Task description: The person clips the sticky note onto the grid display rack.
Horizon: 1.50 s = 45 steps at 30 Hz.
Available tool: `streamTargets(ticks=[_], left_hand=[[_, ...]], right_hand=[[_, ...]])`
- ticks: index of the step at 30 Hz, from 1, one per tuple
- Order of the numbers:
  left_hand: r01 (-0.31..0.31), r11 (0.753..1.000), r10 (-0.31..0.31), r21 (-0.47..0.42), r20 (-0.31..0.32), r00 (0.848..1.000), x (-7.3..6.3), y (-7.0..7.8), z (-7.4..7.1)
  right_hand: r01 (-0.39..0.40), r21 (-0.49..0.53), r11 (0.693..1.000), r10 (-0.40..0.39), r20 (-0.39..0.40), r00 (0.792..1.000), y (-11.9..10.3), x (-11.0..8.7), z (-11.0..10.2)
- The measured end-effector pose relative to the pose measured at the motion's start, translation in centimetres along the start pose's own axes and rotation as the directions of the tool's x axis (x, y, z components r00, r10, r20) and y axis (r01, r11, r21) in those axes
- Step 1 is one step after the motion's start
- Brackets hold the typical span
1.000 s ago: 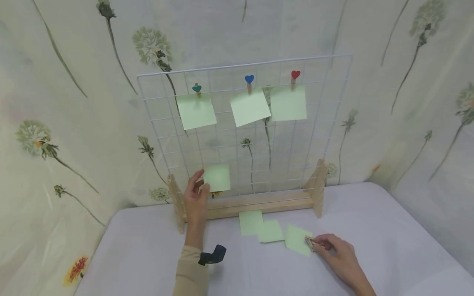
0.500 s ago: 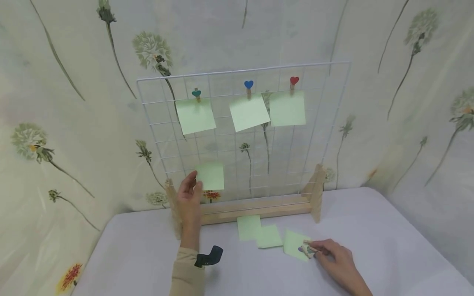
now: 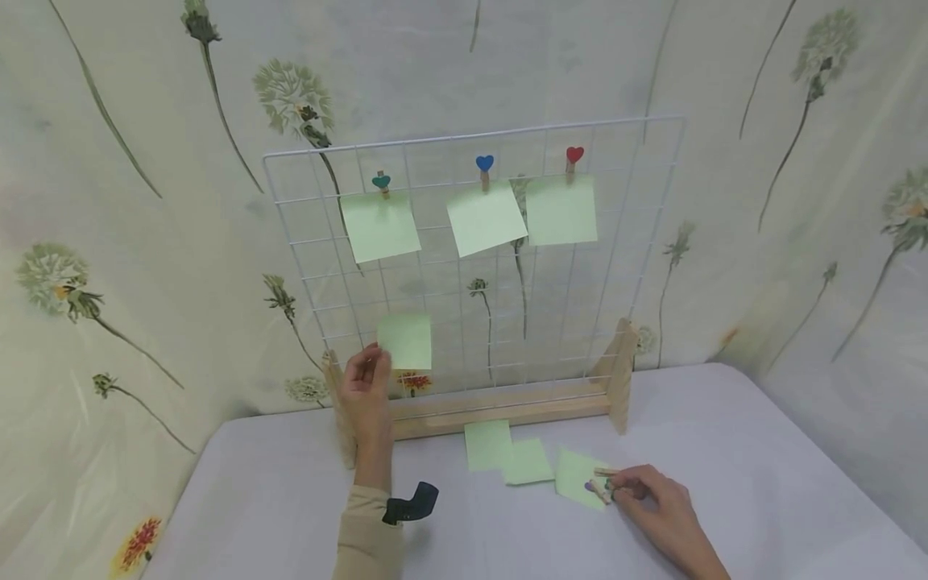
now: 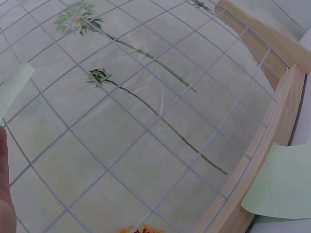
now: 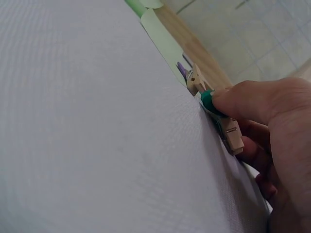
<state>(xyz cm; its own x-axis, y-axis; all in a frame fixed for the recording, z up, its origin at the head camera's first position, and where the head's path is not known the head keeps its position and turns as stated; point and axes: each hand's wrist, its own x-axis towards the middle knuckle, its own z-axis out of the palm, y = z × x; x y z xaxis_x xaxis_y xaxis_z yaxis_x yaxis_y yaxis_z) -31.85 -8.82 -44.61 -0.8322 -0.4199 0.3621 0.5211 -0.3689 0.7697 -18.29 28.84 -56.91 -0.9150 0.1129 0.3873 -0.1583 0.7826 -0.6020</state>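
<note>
At the lower left of the white wire grid [image 3: 464, 278], my left hand [image 3: 370, 395] pinches the left edge of a pale green paper note [image 3: 408, 342]. In the left wrist view only a finger [image 4: 4, 179] and a corner of that note [image 4: 14, 90] show. Low over the table, my right hand [image 3: 661, 503] pinches a small wooden clothespin [image 5: 229, 133] with a green heart, thumb on the heart. Another clothespin [image 5: 192, 80], with a purple ornament, lies against it. Both are beside or over the rightmost loose note [image 3: 573, 475].
Three notes hang along the grid's top, under clothespins with green [image 3: 381, 182], blue [image 3: 485, 163] and red [image 3: 575, 154] hearts. The grid stands in a wooden base [image 3: 500, 409]. More notes [image 3: 487, 445] lie before it on the white-covered table [image 3: 290, 483].
My left hand has drawn its note a little to the left and down along the grid. By the right fingertips, the clothespins have shifted and the purple ornament has come into sight.
</note>
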Motion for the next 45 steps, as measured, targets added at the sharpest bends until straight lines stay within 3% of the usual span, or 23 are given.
streamTargets(ticks=[7,13,16,20,26,31,35,41,45], left_hand=[[0.011,1.0,-0.011,-0.024,0.003,1.0,0.0,0.3,-0.1],[-0.018,0.998,0.024,-0.064,0.095,0.995,0.0,0.7,-0.1],[-0.046,0.997,0.053,-0.058,0.141,0.989,0.0,0.9,-0.1],[-0.065,0.995,0.077,-0.077,0.163,0.984,-0.1,1.0,-0.1],[-0.047,0.99,0.069,-0.129,0.168,0.983,-0.5,1.1,0.1],[-0.039,0.983,0.071,-0.181,0.173,0.982,-0.4,0.8,0.1],[-0.042,0.979,0.075,-0.202,0.157,0.985,-0.3,1.0,0.2],[-0.02,0.982,0.05,-0.189,0.154,0.987,-0.3,1.2,0.2],[0.018,0.984,0.012,-0.177,0.165,0.986,-0.4,1.2,0.3]], right_hand=[[-0.026,0.0,1.0,0.026,0.026,0.999,0.1,0.1,0.1],[0.053,0.068,0.996,-0.052,-0.009,0.999,0.2,0.2,0.4],[0.05,0.057,0.997,-0.05,0.0,0.999,0.1,0.2,0.5],[0.032,0.03,0.999,-0.033,0.013,0.999,-0.1,0.2,0.6],[0.034,0.065,0.997,-0.034,-0.012,0.999,0.0,-0.2,0.6],[-0.08,0.048,0.996,0.079,0.038,0.996,-0.2,-0.2,0.2],[-0.193,0.032,0.981,0.189,0.098,0.977,-0.4,0.2,-0.2],[-0.194,0.086,0.977,0.193,0.018,0.981,-0.1,0.6,-0.2],[-0.277,0.151,0.949,0.284,-0.028,0.958,-0.1,0.6,-0.5]])
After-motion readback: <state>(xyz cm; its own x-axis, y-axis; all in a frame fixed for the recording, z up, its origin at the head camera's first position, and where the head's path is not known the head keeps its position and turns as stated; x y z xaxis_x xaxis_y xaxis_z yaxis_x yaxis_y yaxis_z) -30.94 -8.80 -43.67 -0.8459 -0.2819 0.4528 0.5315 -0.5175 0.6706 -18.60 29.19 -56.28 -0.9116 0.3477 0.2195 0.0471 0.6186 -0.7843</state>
